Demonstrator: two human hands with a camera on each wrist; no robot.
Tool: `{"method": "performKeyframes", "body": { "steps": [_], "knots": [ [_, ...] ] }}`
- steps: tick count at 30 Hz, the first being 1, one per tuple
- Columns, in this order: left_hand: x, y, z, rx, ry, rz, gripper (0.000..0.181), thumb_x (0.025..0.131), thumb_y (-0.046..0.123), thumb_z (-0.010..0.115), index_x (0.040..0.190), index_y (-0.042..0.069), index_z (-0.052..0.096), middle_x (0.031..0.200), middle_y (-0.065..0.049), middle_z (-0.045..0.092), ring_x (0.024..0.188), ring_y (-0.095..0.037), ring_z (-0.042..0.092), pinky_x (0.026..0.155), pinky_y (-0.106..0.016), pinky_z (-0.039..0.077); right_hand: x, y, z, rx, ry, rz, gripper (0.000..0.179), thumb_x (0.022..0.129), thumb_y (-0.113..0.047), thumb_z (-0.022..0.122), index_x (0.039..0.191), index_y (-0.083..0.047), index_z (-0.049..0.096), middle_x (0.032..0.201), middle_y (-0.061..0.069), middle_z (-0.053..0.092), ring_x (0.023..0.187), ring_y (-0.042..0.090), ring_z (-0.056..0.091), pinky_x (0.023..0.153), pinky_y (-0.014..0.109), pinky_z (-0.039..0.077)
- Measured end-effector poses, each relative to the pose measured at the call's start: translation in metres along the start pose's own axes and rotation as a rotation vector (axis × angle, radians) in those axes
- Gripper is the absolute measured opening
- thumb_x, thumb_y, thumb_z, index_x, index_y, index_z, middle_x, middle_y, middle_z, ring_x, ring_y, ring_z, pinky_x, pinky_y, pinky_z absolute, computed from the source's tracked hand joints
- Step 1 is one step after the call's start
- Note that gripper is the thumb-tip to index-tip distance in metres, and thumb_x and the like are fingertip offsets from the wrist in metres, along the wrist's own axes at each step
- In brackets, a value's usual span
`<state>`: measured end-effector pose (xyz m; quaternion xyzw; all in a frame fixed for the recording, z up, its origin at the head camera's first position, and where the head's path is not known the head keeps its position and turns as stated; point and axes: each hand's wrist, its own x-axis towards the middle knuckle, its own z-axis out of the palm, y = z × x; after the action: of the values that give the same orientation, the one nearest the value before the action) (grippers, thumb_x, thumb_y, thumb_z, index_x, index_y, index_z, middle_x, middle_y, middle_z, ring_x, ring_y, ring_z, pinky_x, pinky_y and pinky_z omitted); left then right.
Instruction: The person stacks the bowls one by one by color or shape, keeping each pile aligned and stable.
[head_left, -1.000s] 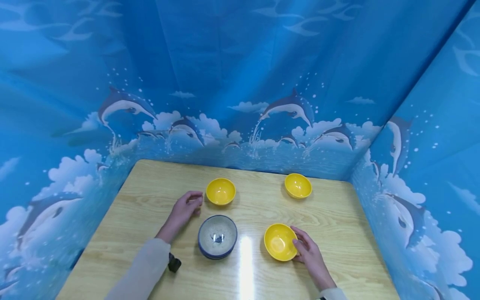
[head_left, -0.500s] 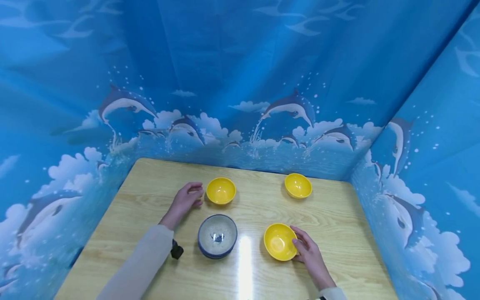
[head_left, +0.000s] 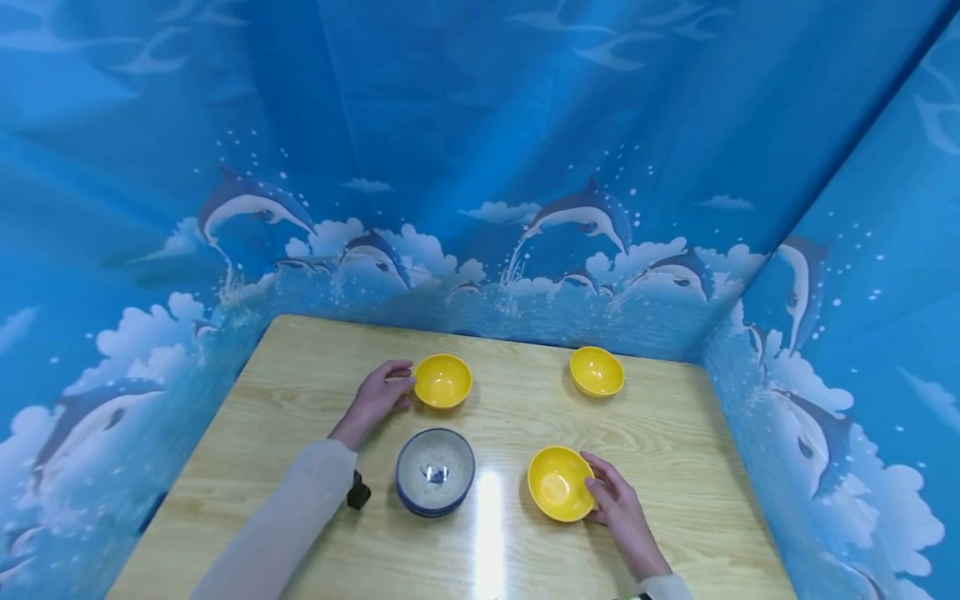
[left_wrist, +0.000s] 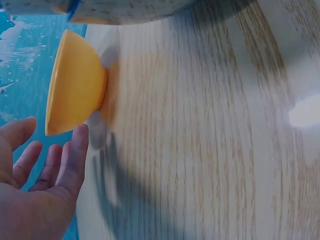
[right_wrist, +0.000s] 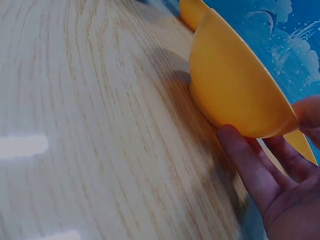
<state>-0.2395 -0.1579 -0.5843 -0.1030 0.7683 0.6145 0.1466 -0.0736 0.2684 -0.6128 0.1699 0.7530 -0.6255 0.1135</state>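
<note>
My left hand (head_left: 377, 397) reaches to the left side of a yellow bowl (head_left: 442, 382) at the back left. In the left wrist view its fingers (left_wrist: 79, 150) are half spread beside that bowl (left_wrist: 77, 85), thumb apart from the rim; whether a fingertip touches cannot be told. My right hand (head_left: 618, 508) holds another yellow bowl (head_left: 558, 485) at its right side, thumb at the rim and fingers (right_wrist: 245, 160) against the outer wall (right_wrist: 235, 80). Between the hands, nearer the front, stands a stack of grey bowls with blue rims (head_left: 435, 471).
A third yellow bowl (head_left: 596, 372) stands at the back right of the wooden table (head_left: 675, 450). Blue curtains with dolphins (head_left: 420, 167) hang close behind the table and along its sides. A bright light reflection lies on the tabletop right of the grey stack.
My left hand has moved a little forward and right, closer to the back left yellow bowl. The right hand and its bowl have stayed in place.
</note>
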Motion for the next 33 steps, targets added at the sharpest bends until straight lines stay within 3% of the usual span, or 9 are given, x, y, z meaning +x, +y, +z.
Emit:
{"method": "performKeyframes", "body": {
  "steps": [11,23,33],
  "knots": [
    [0.007,-0.002,0.007,0.040,-0.020,0.024,0.056,0.110,0.022,0.067,0.163,0.021,0.048,0.160,-0.015,0.053,0.135,-0.036,0.062,0.092,-0.033,0.067,-0.001,-0.001,0.000,-0.006,-0.002,-0.007,0.051,0.112,-0.029,0.060,0.162,-0.021,0.051,0.157,0.017,0.055,0.131,0.029,0.065,0.089,0.040,0.068],
    [0.009,0.000,0.013,0.117,-0.028,-0.006,0.056,0.111,0.022,0.065,0.164,0.026,0.047,0.163,-0.015,0.050,0.133,-0.035,0.064,0.087,-0.031,0.068,0.002,-0.001,0.000,-0.005,-0.008,-0.007,0.052,0.113,-0.028,0.060,0.163,-0.018,0.049,0.159,0.019,0.054,0.129,0.026,0.066,0.089,0.040,0.068],
    [0.011,-0.002,0.016,0.074,-0.033,-0.019,0.058,0.111,0.019,0.063,0.166,0.026,0.044,0.168,-0.015,0.047,0.138,-0.036,0.062,0.089,-0.031,0.067,0.000,-0.001,0.001,-0.017,-0.009,-0.017,0.053,0.113,-0.033,0.061,0.162,-0.018,0.050,0.156,0.018,0.056,0.128,0.024,0.065,0.089,0.039,0.068]
  ]
}}
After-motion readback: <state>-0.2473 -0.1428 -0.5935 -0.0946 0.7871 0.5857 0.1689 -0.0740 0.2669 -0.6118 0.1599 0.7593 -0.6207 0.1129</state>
